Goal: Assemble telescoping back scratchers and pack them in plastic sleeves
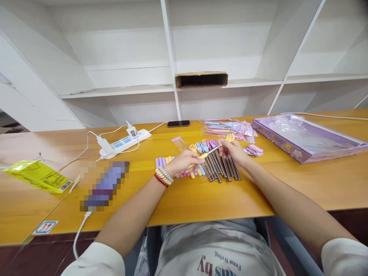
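Observation:
My left hand (184, 163) is closed around the yellow handle of a back scratcher (213, 150), held at a slant above the table. At its other end, my right hand (233, 151) pinches the rod just below the yellow claw head. Beneath both hands lies a pile of metal rods (220, 177) with yellow, blue and purple claw heads. Pastel handles (162, 162) are lined up beside and partly under my left hand. Behind it rests a clear bag with a pink top (178, 142). A small stack of pink cards (254, 150) lies right of my right hand.
Bagged back scratchers (222, 128) lie farther back. A purple box (304, 155) with clear film stands at right. Leftward are a power strip (126, 142), a charging phone (106, 184) and a yellow packet (37, 177). A black phone (178, 124) lies near the shelf (120, 91).

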The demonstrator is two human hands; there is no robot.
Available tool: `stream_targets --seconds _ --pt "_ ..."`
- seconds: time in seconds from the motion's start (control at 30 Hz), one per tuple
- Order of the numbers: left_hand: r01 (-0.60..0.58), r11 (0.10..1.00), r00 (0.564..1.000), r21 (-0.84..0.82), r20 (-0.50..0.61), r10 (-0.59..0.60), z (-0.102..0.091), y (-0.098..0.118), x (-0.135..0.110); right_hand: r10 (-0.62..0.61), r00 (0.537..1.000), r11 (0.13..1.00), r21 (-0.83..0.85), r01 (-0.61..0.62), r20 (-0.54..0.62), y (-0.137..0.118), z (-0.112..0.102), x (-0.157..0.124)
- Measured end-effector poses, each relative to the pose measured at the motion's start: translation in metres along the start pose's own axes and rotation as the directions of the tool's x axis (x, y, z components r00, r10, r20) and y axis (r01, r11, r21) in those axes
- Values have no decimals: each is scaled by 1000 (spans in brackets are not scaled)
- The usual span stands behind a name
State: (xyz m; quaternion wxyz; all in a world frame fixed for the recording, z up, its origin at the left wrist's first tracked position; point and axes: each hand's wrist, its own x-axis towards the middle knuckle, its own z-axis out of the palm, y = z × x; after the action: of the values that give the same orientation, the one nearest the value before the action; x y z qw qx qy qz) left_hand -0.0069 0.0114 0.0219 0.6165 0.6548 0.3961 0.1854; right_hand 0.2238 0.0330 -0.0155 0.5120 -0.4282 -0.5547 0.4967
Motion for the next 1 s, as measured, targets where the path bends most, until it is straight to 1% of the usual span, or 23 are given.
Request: stream_targets --seconds 0.07,0.13,0.2,0.27,0.3,0.33,0.4,0.43,0.47,0.5,0.53,0.6,0.63,0.73,0.8,0.87,0.93,1.0 --pt "17 997 999 -80 49 -13 -2 -2 1 15 1000 1000 -14 -14 9 1 -1 0" --pt "7 995 998 -104 68 0 -3 -3 2 30 1000 1000 6 -30 -1 0 -1 0" --pt "-34 999 999 -37 24 35 -3 -5 3 35 999 998 58 -35 -3 -1 -1 -1" --pt "-112 984 988 141 -89 126 1 -6 4 18 999 990 137 -23 33 -3 1 -3" --pt "-164 951 966 260 -153 209 4 -8 4 4 998 983 181 -16 67 -4 3 -5" --pt "-218 894 928 390 -202 314 7 -9 4 -11 994 975 223 -13 107 -4 6 -7" --pt "-292 717 812 633 -232 535 14 -13 6 -32 984 957 290 -22 177 -5 13 -11" --pt "-292 620 756 728 -222 616 17 -15 6 -40 980 948 316 -24 194 -5 17 -12" --pt "-266 538 716 800 -209 666 19 -17 8 -50 980 940 339 -20 195 -4 20 -13" --pt "-225 478 696 849 -203 689 22 -18 9 -63 982 932 362 -5 178 -5 23 -14" --pt "-180 444 693 878 -207 690 23 -19 10 -81 985 924 382 18 150 -5 25 -14" --pt "-112 427 720 897 -223 657 26 -19 11 -121 985 911 408 62 122 -9 28 -15" --pt "-94 431 739 897 -227 634 27 -19 12 -139 980 908 414 69 141 -11 28 -17" --pt "-72 455 789 887 -228 570 35 -17 11 -173 952 898 438 47 253 -22 31 -23" --pt "-56 473 804 879 -241 544 43 -16 9 -186 947 873 487 38 261 -30 37 -28" --pt "-33 489 810 872 -263 524 50 -14 10 -187 963 833 552 49 196 -37 45 -29" --pt "-2 503 811 864 -293 507 54 -10 15 -155 983 796 601 66 97 -45 55 -26" --pt "15 521 812 853 -314 491 55 -7 23 -105 994 778 622 94 -19 -50 65 -20"
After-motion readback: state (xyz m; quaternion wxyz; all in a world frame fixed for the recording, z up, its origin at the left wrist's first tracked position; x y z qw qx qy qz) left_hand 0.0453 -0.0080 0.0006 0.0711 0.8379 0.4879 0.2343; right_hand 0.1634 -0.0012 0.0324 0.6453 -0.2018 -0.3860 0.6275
